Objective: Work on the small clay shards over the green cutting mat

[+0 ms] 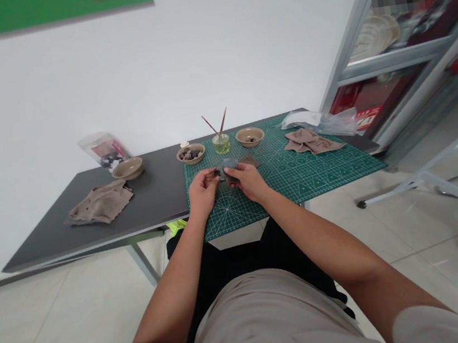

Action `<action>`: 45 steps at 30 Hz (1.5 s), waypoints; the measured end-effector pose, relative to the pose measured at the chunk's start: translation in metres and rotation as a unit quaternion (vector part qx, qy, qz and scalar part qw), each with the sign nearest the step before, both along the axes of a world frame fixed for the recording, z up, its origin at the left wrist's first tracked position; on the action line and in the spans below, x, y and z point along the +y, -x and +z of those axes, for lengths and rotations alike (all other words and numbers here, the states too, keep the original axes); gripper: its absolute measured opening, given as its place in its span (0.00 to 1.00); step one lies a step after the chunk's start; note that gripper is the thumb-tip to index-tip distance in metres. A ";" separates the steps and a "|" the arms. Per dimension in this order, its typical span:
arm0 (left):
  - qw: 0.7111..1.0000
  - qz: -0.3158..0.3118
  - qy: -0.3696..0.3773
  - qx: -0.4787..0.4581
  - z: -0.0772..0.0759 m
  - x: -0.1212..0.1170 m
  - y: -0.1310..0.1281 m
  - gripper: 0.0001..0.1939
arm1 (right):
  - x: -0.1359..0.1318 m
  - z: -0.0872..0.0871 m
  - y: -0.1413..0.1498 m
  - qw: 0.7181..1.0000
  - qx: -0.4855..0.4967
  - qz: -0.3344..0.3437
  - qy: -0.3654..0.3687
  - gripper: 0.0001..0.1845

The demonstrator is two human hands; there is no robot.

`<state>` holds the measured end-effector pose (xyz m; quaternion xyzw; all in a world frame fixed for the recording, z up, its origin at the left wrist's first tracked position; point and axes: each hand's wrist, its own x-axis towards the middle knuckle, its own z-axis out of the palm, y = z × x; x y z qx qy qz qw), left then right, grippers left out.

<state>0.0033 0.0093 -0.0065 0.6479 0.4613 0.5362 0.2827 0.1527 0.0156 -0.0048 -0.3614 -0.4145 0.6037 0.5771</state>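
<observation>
Close together over the green cutting mat (280, 179), my two hands work at small things. My left hand (204, 191) pinches a small dark lump (217, 173) between thumb and fingertips; its exact kind is too small to make out. A grey, flat-looking piece (230, 164) is gripped in my right hand (249, 180), thumb on top, right beside the dark lump. Whether the two pieces touch, I cannot tell. Just behind my right hand a brown square piece (250, 161) lies on the mat, partly covered.
Behind my hands stand a bowl of dark lumps (192, 153), a glass jar (221, 144) with two thin sticks, and a nearly bare bowl (250, 136). Brown cloths (104, 202) (309, 142), a clear plastic bag (319, 121), another bowl (128, 169) and a tipped clear container (103, 150) lie around.
</observation>
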 end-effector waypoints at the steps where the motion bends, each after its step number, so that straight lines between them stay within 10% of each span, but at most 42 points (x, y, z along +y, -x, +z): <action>1: 1.000 0.001 -0.002 0.003 0.000 0.000 0.000 0.13 | 0.000 -0.001 -0.001 1.000 -0.010 0.016 -0.002 0.19; 9: 0.997 0.046 -0.007 -0.062 -0.006 0.004 0.001 0.08 | -0.003 -0.002 -0.001 0.966 -0.197 -0.105 -0.130 0.09; 15: 0.976 0.151 -0.037 -0.155 -0.005 0.008 0.009 0.11 | -0.025 0.003 -0.003 0.731 -0.599 -0.026 -0.325 0.13; 19: 0.970 0.162 -0.030 -0.180 -0.008 0.006 0.023 0.14 | -0.035 -0.007 0.005 0.652 -0.661 0.018 -0.370 0.17; 35: 0.991 0.105 -0.019 0.081 -0.003 -0.002 0.033 0.09 | 0.005 0.022 -0.031 0.606 -0.735 -0.052 -0.300 0.13; 41: 0.950 0.078 -0.052 0.297 0.002 0.011 0.029 0.13 | -0.015 0.013 -0.084 0.620 -0.749 -0.136 -0.193 0.18; 45: 0.890 0.092 0.032 0.445 0.013 0.022 0.034 0.32 | -0.023 0.005 -0.097 0.631 -0.739 -0.052 -0.229 0.20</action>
